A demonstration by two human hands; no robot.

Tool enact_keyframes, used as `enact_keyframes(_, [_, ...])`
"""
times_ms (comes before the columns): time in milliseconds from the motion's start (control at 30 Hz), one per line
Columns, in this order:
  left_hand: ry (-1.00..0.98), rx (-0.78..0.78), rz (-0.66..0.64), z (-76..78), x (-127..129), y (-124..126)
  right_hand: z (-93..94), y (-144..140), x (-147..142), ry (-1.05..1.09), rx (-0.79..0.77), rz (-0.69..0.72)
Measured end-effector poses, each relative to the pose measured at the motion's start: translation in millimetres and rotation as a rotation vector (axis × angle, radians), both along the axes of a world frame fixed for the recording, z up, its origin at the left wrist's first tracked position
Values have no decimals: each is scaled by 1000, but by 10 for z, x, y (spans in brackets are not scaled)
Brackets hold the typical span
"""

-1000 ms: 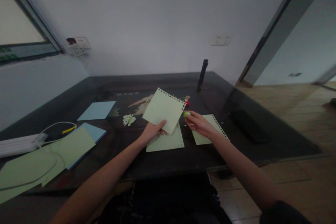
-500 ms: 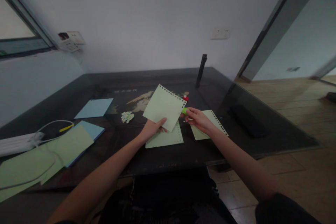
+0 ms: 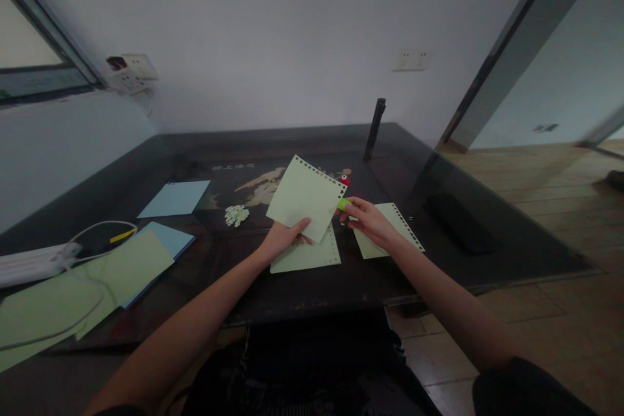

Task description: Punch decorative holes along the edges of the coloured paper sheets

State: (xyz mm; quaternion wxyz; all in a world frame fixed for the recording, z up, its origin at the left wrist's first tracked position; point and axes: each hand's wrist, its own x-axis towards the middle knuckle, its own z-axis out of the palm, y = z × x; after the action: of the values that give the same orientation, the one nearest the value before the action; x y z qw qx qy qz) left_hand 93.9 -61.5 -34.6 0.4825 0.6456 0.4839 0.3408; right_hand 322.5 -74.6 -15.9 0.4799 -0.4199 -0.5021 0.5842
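My left hand (image 3: 291,237) pinches a pale green sheet of paper (image 3: 307,198) by its lower edge, thumb on top, holding it tilted above the table. Punched holes run along the sheet's upper right edge. My right hand (image 3: 368,218) is closed on a small bright green hole punch (image 3: 344,204), set against the sheet's right corner. Behind that corner shows a small red object (image 3: 344,179), partly hidden. Under my left hand lies a second pale green sheet (image 3: 307,260) with holes along its right side. A third holed sheet (image 3: 373,244) lies beneath my right wrist.
A pile of small paper bits (image 3: 236,215) lies left of centre. Blue sheets (image 3: 175,199), green sheets (image 3: 127,266) and a white power strip (image 3: 32,265) with a cable are further left. A black upright object (image 3: 374,130) stands at the back; a dark flat object (image 3: 461,224) lies right.
Both hands keep nearly the same place. The fingers of my right hand have shifted slightly on the green hole punch, so more of it shows.
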Motion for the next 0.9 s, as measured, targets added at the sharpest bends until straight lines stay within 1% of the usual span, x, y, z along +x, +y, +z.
enact_keyframes(100, [0,-1,-5,11,7,-12,3,1,-9,-5,-11,-16])
enact_keyframes(233, [-9,-42,-9,63,38,-64,-10,8,-20,0,-26,-40])
enact_keyframes(533, [35,-63,15,147,58,-143,-50,-1,-59,-41,68,-32])
enact_keyframes(667, [35,-48,6,137,51,-138,-50,-3,-58,-53,96,-35])
enact_keyframes(900, [49,-20,5,62,37,-104,-49,1,-71,-46,99,-66])
